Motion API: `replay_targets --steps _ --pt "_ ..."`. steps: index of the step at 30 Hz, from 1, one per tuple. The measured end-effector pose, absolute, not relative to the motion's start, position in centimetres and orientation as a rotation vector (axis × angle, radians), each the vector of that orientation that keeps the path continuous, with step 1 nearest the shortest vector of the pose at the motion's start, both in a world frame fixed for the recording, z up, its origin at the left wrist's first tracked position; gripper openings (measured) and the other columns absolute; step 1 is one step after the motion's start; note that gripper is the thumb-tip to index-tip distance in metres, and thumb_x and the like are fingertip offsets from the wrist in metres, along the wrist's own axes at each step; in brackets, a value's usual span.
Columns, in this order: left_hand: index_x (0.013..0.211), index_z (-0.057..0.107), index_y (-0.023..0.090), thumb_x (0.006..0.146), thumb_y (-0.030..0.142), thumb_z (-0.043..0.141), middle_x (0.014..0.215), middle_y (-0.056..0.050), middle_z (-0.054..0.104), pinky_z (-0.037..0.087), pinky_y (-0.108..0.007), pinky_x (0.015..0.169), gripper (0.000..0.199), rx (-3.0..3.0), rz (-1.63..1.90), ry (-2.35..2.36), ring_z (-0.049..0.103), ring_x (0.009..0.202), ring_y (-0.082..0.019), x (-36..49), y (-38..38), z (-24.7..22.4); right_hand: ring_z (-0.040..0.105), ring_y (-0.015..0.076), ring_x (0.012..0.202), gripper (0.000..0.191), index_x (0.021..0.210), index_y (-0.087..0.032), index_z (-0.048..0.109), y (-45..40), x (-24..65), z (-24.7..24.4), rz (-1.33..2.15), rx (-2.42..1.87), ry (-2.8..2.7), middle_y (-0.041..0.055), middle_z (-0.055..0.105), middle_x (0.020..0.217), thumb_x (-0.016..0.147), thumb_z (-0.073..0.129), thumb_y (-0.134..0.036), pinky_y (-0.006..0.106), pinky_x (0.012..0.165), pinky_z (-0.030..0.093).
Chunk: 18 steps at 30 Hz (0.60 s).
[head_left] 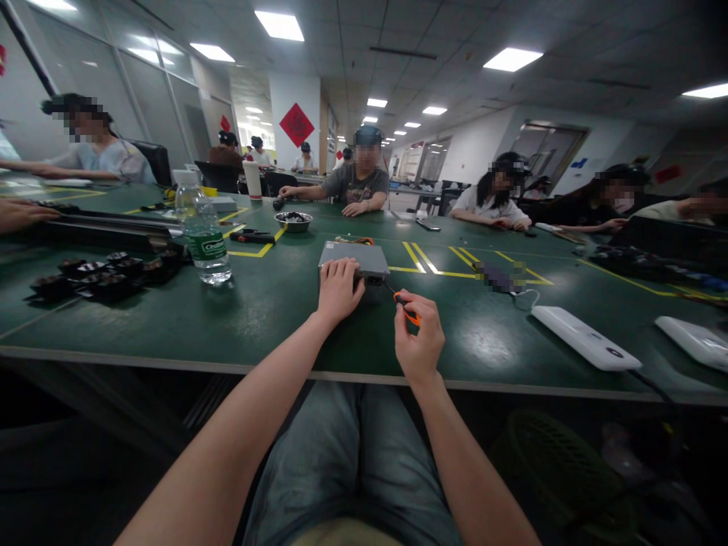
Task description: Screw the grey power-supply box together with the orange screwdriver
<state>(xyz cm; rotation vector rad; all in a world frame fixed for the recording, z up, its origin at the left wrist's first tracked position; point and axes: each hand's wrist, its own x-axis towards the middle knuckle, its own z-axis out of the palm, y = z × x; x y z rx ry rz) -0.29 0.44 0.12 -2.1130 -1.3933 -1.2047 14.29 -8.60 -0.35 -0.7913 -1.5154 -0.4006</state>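
A grey metal box point(364, 256) lies on the green table, with coloured wires at its far edge and a dark socket on its near side. My left hand point(340, 288) rests over the box's near left corner, fingers on top and thumb at the near side, gripping it. To the right, my right hand point(419, 332) is closed on the handle of an orange and black screwdriver point(410, 312). The screwdriver's thin shaft points up and left toward the near right corner of the box; whether its tip touches is too small to tell.
A water bottle point(205, 235) stands left, beside black parts point(111, 274). Behind are a metal bowl point(293, 220) and a black tool point(252, 236). A white device point(585, 337) and a cabled phone point(499, 277) lie right. Several people sit around the table.
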Motion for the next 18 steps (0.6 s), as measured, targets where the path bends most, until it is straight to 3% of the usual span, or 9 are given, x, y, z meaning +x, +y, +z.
replay_targets --steps 14,18 --pt "0.106 0.049 0.020 0.082 0.028 0.047 0.120 -0.007 0.054 0.024 -0.040 0.103 0.026 -2.118 -1.199 -1.384 0.044 0.115 -0.023 -0.30 0.44 0.09 0.056 0.0183 0.100 0.013 0.091 -0.022 0.047 -8.87 14.29 -0.21 -0.430 -0.863 -1.499 0.0065 0.058 0.098 0.081 0.052 -0.013 0.038 0.084 0.048" --pt "0.106 0.049 0.020 0.082 0.028 0.047 0.120 -0.007 0.054 0.024 -0.040 0.103 0.025 -2.118 -1.207 -1.388 0.043 0.115 -0.023 -0.30 0.40 0.10 0.053 0.0197 0.094 0.010 0.088 -0.021 0.050 -9.17 14.40 -0.21 -0.504 -0.935 -1.482 0.0078 0.054 0.094 0.080 0.055 -0.017 0.038 0.077 0.049"
